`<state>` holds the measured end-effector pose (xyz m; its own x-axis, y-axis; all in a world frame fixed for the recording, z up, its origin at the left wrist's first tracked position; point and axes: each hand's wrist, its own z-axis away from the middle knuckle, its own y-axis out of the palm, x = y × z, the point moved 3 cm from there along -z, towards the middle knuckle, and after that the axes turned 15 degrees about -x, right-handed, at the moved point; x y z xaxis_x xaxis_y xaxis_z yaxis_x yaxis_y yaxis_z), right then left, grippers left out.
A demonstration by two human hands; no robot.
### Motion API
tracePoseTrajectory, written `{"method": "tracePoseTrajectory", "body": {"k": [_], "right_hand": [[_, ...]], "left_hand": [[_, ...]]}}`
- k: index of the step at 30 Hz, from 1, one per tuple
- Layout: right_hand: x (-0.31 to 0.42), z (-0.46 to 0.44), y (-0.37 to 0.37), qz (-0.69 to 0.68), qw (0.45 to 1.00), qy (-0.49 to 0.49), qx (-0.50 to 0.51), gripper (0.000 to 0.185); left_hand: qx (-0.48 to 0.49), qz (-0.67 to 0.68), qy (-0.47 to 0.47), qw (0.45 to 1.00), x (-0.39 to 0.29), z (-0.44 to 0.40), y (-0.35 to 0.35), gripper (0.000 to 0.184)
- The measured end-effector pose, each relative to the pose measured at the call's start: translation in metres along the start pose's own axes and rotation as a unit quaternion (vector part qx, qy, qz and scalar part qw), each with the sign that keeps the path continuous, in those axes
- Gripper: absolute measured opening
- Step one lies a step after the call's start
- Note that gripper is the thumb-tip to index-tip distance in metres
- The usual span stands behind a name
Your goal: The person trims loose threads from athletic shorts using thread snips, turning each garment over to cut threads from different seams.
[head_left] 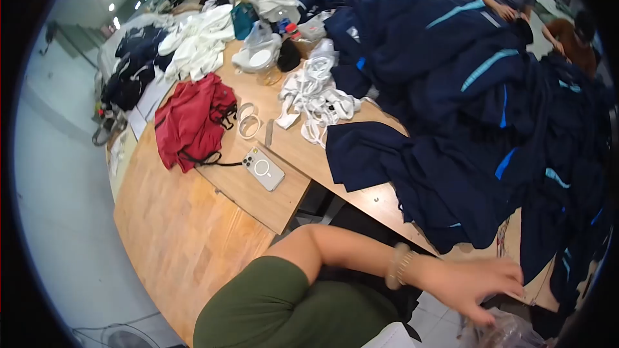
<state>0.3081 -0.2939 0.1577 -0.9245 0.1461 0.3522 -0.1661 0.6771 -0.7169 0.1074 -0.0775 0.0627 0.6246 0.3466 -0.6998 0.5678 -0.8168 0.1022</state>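
My left hand (pixel 474 283) reaches across to the lower right, palm down, with a beaded bracelet (pixel 400 266) at the wrist. Its thumb stands apart from the fingers, and I see nothing held. Just below the thumb is a crumpled clear plastic bag (pixel 509 332), cut off by the dark edge of the view; I cannot tell whether the thumb touches it. Beyond the fingers hang navy fabric pieces (pixel 451 187) with light blue strips, heaped over the table. My right hand is out of view.
On the wooden table (pixel 193 225) lie a phone (pixel 263 168), tape rolls (pixel 249 122), a red garment (pixel 193 119) and white straps (pixel 316 96). White cloth (pixel 200 38) is piled further back. A gap separates the tabletops near my forearm. Two people work at the upper right.
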Motion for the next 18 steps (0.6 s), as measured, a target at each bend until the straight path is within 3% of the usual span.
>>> {"method": "tracePoseTrajectory", "body": {"k": [1, 3, 5, 8, 10, 12, 13, 16, 17, 18], "right_hand": [[0.025, -0.014, 0.004, -0.026, 0.996, -0.05, 0.064, 0.029], [0.101, -0.046, 0.028, -0.075, 0.972, -0.165, 0.151, 0.03], [0.116, -0.06, 0.053, -0.123, 0.957, -0.18, 0.192, 0.024], [0.13, -0.07, 0.103, -0.263, 0.951, -0.082, 0.143, 0.017], [0.119, -0.076, 0.136, -0.319, 0.939, -0.102, 0.079, 0.03], [0.132, -0.078, 0.167, -0.453, 0.891, 0.011, 0.02, 0.034], [0.137, -0.081, 0.179, -0.447, 0.894, -0.031, 0.0, 0.038], [0.138, -0.083, 0.202, -0.462, 0.881, 0.069, 0.079, 0.032], [0.139, -0.081, 0.208, -0.442, 0.889, 0.065, 0.103, 0.029], [0.134, -0.079, 0.212, -0.44, 0.889, 0.071, 0.101, 0.029]], "left_hand": [[-0.011, -0.004, 0.01, 1.0, -0.016, -0.012, 0.006, 0.036], [-0.033, -0.127, 0.141, 0.981, -0.044, -0.027, 0.012, 0.026], [-0.026, -0.148, 0.13, 0.98, -0.036, -0.024, 0.014, 0.029], [-0.023, -0.247, 0.047, 0.968, -0.049, -0.023, -0.023, 0.026], [-0.013, -0.302, -0.026, 0.953, -0.074, -0.026, -0.079, 0.019], [-0.059, -0.373, -0.141, 0.915, -0.103, -0.027, -0.132, 0.012], [-0.107, -0.316, -0.121, 0.935, -0.11, -0.024, -0.162, 0.013], [-0.272, -0.362, -0.038, 0.891, -0.133, -0.019, -0.245, 0.015], [-0.317, -0.389, -0.135, 0.855, -0.157, -0.018, -0.264, 0.017], [-0.367, -0.413, -0.114, 0.826, -0.167, -0.018, -0.289, 0.018]]}}
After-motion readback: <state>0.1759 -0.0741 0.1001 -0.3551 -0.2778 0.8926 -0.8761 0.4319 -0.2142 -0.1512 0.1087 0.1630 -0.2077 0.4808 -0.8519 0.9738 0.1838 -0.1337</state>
